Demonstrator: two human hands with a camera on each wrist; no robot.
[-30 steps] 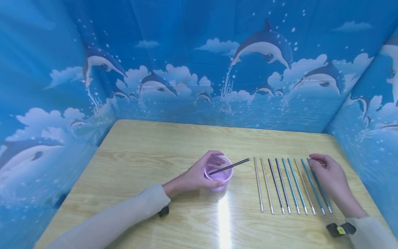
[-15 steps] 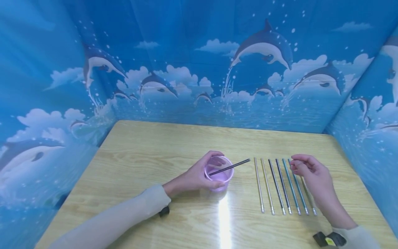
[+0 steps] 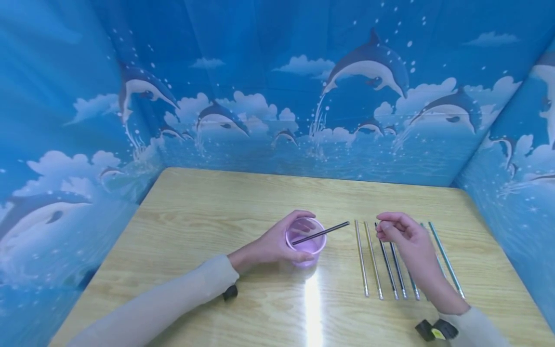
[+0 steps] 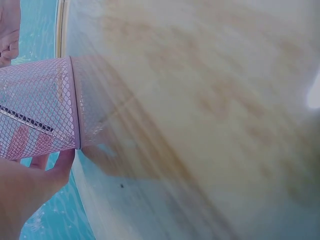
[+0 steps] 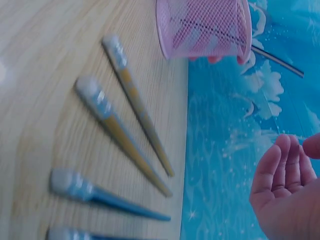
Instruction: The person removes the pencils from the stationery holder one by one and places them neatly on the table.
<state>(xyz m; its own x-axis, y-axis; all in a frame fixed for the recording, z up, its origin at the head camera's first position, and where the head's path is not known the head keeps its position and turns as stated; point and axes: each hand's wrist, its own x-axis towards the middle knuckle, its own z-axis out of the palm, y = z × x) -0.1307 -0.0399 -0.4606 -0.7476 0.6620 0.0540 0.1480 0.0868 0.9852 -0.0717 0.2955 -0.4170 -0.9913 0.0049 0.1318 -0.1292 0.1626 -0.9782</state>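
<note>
My left hand (image 3: 276, 244) grips a pink mesh pencil cup (image 3: 318, 249), its fingers round the far side and thumb along the near side. One black pencil (image 3: 325, 232) leans in the cup and sticks out past the rim to the right; its lower part shows through the mesh in the left wrist view. My right hand (image 3: 414, 248) hovers over a row of pencils with its fingers loosely bent and nothing visible in them. Its fingertips are close over the far end of a dark pencil (image 3: 387, 267). The hand and wrist hide parts of several pencils.
Left of the right hand lie a silver pencil (image 3: 362, 260) and a yellow pencil (image 3: 374, 262), parallel, erasers toward me. A teal pencil (image 3: 446, 260) lies at the row's right end. The wooden table (image 3: 208, 207) meets a blue dolphin-print curtain (image 3: 260, 149) behind.
My right hand has swept leftward over the row, from the rightmost pencils to the dark ones, uncovering teal pencils on the right. The left hand and cup stay in place.
</note>
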